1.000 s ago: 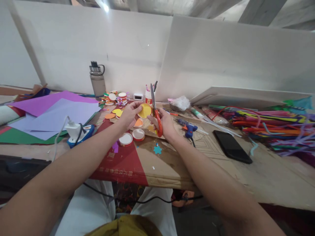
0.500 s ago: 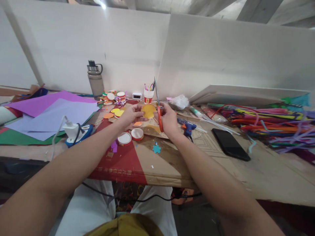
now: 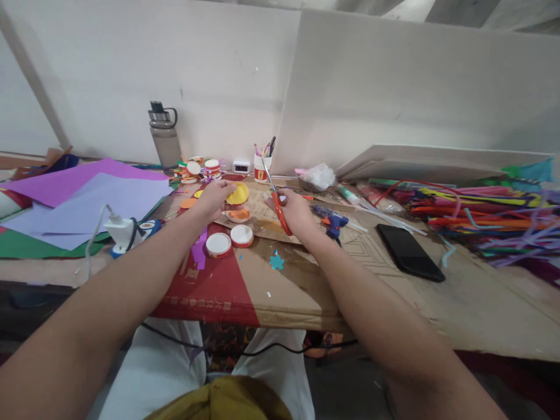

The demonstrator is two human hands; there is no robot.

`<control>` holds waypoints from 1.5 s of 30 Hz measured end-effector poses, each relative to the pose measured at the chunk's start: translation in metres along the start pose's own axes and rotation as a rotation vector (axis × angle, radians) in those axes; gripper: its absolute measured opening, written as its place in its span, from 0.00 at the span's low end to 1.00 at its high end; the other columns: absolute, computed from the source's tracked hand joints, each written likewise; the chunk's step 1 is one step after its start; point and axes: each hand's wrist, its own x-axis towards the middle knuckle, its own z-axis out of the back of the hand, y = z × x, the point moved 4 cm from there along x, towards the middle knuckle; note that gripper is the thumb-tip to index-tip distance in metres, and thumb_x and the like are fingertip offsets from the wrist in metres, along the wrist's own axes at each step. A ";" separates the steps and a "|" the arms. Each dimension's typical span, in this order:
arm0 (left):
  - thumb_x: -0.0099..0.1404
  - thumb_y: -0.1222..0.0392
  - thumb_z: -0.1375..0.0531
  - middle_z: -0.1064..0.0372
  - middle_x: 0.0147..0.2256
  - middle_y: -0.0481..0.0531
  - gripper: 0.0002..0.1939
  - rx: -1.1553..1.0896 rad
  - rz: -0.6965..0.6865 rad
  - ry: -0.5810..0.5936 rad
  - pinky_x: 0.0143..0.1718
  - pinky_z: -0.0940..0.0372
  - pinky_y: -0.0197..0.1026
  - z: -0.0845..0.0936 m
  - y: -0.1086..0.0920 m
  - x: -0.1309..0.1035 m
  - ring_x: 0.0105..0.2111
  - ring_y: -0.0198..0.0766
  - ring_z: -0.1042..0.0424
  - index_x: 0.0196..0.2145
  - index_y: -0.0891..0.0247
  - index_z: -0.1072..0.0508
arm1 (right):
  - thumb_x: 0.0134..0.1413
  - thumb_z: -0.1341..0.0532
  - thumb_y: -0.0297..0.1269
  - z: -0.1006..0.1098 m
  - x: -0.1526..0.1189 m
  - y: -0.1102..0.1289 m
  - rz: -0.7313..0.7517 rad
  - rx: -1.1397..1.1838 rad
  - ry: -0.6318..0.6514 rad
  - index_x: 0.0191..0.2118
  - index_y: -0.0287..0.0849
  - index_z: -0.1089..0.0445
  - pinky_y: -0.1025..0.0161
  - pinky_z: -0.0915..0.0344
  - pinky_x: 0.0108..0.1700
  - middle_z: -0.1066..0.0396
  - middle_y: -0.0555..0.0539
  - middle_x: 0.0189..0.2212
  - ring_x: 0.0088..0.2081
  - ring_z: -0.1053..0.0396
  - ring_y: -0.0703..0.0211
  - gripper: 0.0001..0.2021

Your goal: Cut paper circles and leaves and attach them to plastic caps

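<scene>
Cardboard [image 3: 210, 291], red on your left and brown on your right, covers the table, its near edge just above your white trousers [image 3: 172, 367] and a black cable [image 3: 280, 346]. Close to that edge lies a blue cutout [image 3: 276, 261], with two round white tubs [image 3: 218, 245] [image 3: 242, 235] side by side to its left. Beyond them, your left hand [image 3: 214, 200] pinches a yellow disc [image 3: 237, 193] by its left side, above the table and over an orange disc [image 3: 238, 215]. Your right hand [image 3: 295, 210] is curled around the red handles of the scissors [image 3: 280, 211], whose blades point away from you, up and slightly left; whether they are fully together is hard to tell. Scissors and yellow disc are apart. For good control, a light pinch at the rim should hold the disc flat without bending it, with your left fingertips well out of the blades' line. If the blades meet the rim, turning the disc rather than twisting your right wrist would likely give a smoother curve. To your right lie a blue glue gun [image 3: 336, 226] and a black phone [image 3: 410, 252], with bright craft stems [image 3: 472, 216] farther right. Purple paper [image 3: 87, 181] spreads on your left. At the back stand a bottle [image 3: 165, 137], a small white box [image 3: 241, 167] with a dark face, and a cup [image 3: 262, 169] of pens, before a pale wall [image 3: 227, 76].
</scene>
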 end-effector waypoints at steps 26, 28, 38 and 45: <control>0.56 0.71 0.39 0.24 0.39 0.53 0.13 -0.350 0.024 -0.035 0.44 0.24 0.55 0.018 0.002 0.009 0.42 0.43 0.22 0.40 0.62 0.31 | 0.58 0.39 0.37 -0.017 -0.020 0.006 0.008 -0.659 0.304 0.54 0.40 0.29 0.56 0.32 0.41 0.23 0.35 0.43 0.42 0.25 0.45 0.19; 0.56 0.72 0.40 0.24 0.39 0.54 0.13 -0.371 0.024 -0.049 0.44 0.24 0.55 0.018 0.004 0.011 0.42 0.44 0.22 0.39 0.62 0.31 | 0.59 0.39 0.36 -0.016 -0.023 0.012 0.061 -0.731 0.329 0.51 0.37 0.27 0.53 0.33 0.44 0.24 0.32 0.43 0.46 0.27 0.41 0.16; 0.52 0.77 0.40 0.24 0.40 0.56 0.16 -0.401 0.045 -0.042 0.45 0.24 0.53 0.018 0.003 0.012 0.42 0.44 0.22 0.38 0.65 0.30 | 0.62 0.40 0.31 -0.025 -0.014 0.028 0.328 -0.439 0.329 0.49 0.40 0.25 0.58 0.37 0.55 0.27 0.39 0.48 0.51 0.32 0.53 0.12; 0.57 0.69 0.39 0.23 0.37 0.59 0.09 -0.455 0.074 -0.030 0.41 0.23 0.51 0.023 0.006 0.014 0.41 0.46 0.21 0.38 0.66 0.29 | 0.60 0.39 0.33 -0.051 0.010 0.055 0.364 -0.524 0.507 0.49 0.38 0.24 0.58 0.38 0.52 0.27 0.38 0.47 0.49 0.31 0.51 0.13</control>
